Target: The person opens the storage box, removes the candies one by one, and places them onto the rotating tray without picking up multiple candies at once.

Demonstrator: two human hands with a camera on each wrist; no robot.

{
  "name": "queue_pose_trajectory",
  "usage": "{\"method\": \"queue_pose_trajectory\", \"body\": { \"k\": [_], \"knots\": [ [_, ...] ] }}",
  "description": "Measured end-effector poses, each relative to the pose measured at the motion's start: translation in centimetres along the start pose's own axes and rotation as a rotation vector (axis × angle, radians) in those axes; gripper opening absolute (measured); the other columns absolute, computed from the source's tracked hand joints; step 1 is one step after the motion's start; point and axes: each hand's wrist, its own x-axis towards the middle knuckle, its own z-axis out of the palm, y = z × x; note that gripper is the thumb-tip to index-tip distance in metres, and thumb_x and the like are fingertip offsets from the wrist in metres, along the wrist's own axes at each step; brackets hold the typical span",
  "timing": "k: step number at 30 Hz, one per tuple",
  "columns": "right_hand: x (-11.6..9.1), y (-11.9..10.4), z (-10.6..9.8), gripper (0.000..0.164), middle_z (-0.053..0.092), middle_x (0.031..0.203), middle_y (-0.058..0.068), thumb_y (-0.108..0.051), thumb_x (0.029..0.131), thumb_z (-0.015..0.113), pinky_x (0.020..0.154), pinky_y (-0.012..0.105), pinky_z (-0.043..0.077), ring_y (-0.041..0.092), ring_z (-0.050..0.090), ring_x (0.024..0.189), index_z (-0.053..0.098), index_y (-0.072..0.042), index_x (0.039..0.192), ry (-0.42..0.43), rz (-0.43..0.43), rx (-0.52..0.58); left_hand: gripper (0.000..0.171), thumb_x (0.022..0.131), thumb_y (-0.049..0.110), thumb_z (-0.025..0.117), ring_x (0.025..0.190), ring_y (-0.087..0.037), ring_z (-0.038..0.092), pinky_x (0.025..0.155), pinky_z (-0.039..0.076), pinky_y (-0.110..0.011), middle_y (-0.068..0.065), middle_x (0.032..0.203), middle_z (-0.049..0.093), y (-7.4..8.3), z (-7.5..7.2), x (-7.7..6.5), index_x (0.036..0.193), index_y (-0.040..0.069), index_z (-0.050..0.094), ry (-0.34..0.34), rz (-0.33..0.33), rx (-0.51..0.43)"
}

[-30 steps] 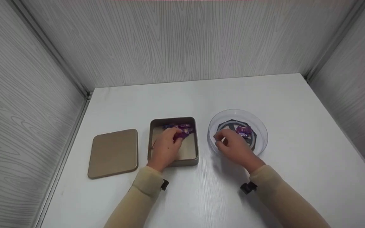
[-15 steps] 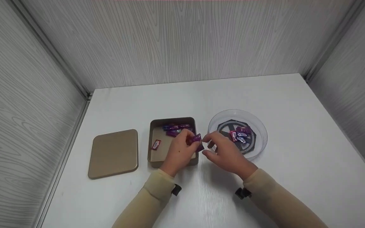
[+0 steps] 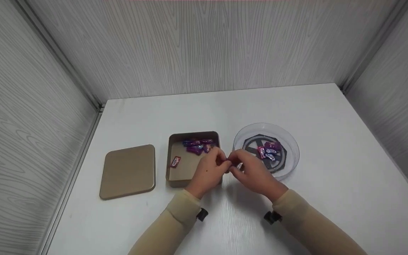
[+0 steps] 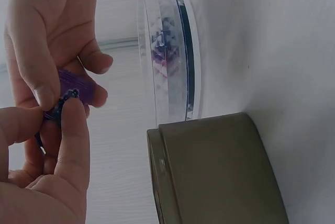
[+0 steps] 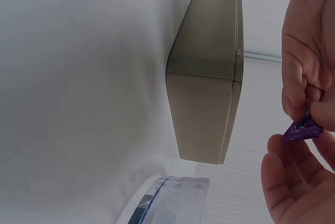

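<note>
A small purple wrapped candy (image 4: 78, 88) is between my two hands, mostly covered by fingers in the head view. My left hand (image 3: 207, 174) pinches one end of it above the right side of the gold tin (image 3: 181, 174). From the other side, the thumb and fingers of my right hand (image 3: 255, 175) pinch it as well, by the near left rim of the clear round dish (image 3: 293, 156). Several purple candies (image 3: 194, 150) lie towards the back of the tin, and a red candy (image 3: 175, 162) lies at its left. In the dish are several purple, blue and red candies (image 3: 273, 146).
The tin's flat gold lid (image 3: 129, 172) lies on the white table (image 3: 317, 106) to the left of the tin. A dark ring-shaped pattern (image 3: 248, 141) shows in the dish's base. Grey wood-grain panels (image 3: 204, 46) stand at the back and both sides.
My left hand has lifted a purple candy from the tin and moved right. My right hand has come left from over the dish, and its fingertips now meet the left hand's at the candy.
</note>
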Motion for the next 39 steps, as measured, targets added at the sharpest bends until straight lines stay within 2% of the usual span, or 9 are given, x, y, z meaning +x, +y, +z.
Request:
{"method": "queue_pose_trajectory", "body": {
  "k": [7, 12, 15, 20, 24, 27, 32, 36, 39],
  "knots": [
    [0.2, 1.3, -0.8, 0.021, 0.061, 0.1, -0.008, -0.009, 0.092, 0.071, 0.074, 0.034, 0.052, 0.011, 0.06, 0.09, 0.063, -0.019, 0.108, 0.024, 0.002, 0.007, 0.011, 0.096, 0.018, 0.066, 0.093, -0.013, 0.06, 0.083, 0.052, -0.034, 0.003, 0.1, 0.062, -0.4, -0.1, 0.2, 0.104, 0.014, 0.059, 0.003, 0.029, 0.089],
    [0.7, 3.5, -2.3, 0.019, 0.06, 0.102, -0.004, -0.013, 0.092, 0.071, 0.082, 0.035, 0.052, 0.015, 0.058, 0.092, 0.062, -0.018, 0.108, 0.026, 0.128, -0.054, 0.014, 0.097, 0.019, 0.066, 0.093, -0.012, 0.058, 0.083, 0.051, -0.033, 0.004, 0.1, 0.06, -1.0, -0.3, 0.1, 0.108, 0.013, 0.062, 0.017, 0.097, 0.256],
    [1.0, 5.4, -3.6, 0.017, 0.06, 0.104, 0.0, -0.016, 0.094, 0.069, 0.085, 0.038, 0.051, 0.018, 0.057, 0.094, 0.061, -0.016, 0.109, 0.027, 0.219, -0.097, 0.013, 0.097, 0.022, 0.065, 0.096, -0.012, 0.058, 0.085, 0.05, -0.034, 0.004, 0.103, 0.06, -1.3, -0.4, 0.0, 0.108, 0.016, 0.062, 0.021, 0.102, 0.349],
    [1.2, 8.6, -5.6, 0.019, 0.06, 0.106, 0.007, -0.017, 0.095, 0.067, 0.088, 0.045, 0.049, 0.025, 0.056, 0.097, 0.06, -0.01, 0.112, 0.036, 0.341, -0.181, 0.012, 0.097, 0.025, 0.063, 0.105, -0.013, 0.06, 0.091, 0.051, -0.037, 0.003, 0.111, 0.062, -1.8, -0.9, -0.1, 0.107, 0.018, 0.062, 0.019, 0.074, 0.423],
    [1.2, 10.5, -6.4, 0.018, 0.062, 0.102, 0.011, -0.015, 0.093, 0.069, 0.084, 0.049, 0.049, 0.029, 0.056, 0.095, 0.062, -0.007, 0.108, 0.042, 0.364, -0.283, 0.018, 0.098, 0.026, 0.061, 0.105, -0.016, 0.061, 0.091, 0.051, -0.039, 0.001, 0.113, 0.062, -2.3, -1.5, -0.1, 0.112, 0.016, 0.064, 0.027, 0.055, 0.457],
    [1.0, 11.5, -6.4, 0.019, 0.062, 0.101, 0.012, -0.016, 0.092, 0.069, 0.081, 0.05, 0.048, 0.031, 0.056, 0.094, 0.064, -0.006, 0.107, 0.008, 0.373, -0.356, 0.023, 0.099, 0.027, 0.061, 0.104, -0.017, 0.061, 0.09, 0.051, -0.039, 0.0, 0.114, 0.062, -2.7, -2.0, -0.2, 0.116, 0.014, 0.064, 0.028, 0.038, 0.48],
    [0.5, 11.7, -6.2, 0.024, 0.06, 0.103, 0.013, -0.021, 0.091, 0.07, 0.082, 0.053, 0.048, 0.034, 0.054, 0.097, 0.066, -0.007, 0.11, -0.039, 0.378, -0.407, 0.025, 0.098, 0.028, 0.063, 0.105, -0.019, 0.062, 0.091, 0.051, -0.039, -0.001, 0.115, 0.063, -3.8, -2.8, -0.4, 0.119, 0.013, 0.064, 0.038, 0.011, 0.518],
    [0.5, 10.9, -6.0, 0.026, 0.058, 0.105, 0.014, -0.023, 0.09, 0.07, 0.084, 0.054, 0.047, 0.034, 0.051, 0.099, 0.066, -0.006, 0.109, 0.013, 0.353, -0.384, 0.026, 0.097, 0.026, 0.065, 0.106, -0.022, 0.062, 0.091, 0.051, -0.042, -0.003, 0.116, 0.063, -4.4, -3.8, -0.2, 0.119, 0.012, 0.065, 0.067, -0.027, 0.588],
    [0.7, 10.3, -5.8, 0.026, 0.058, 0.108, 0.013, -0.022, 0.091, 0.067, 0.087, 0.052, 0.047, 0.033, 0.05, 0.102, 0.066, -0.006, 0.111, 0.043, 0.333, -0.343, 0.031, 0.096, 0.027, 0.065, 0.108, -0.027, 0.063, 0.091, 0.051, -0.045, -0.007, 0.118, 0.065, -4.8, -4.7, -0.1, 0.122, 0.011, 0.064, 0.074, -0.091, 0.674]
  ]
}}
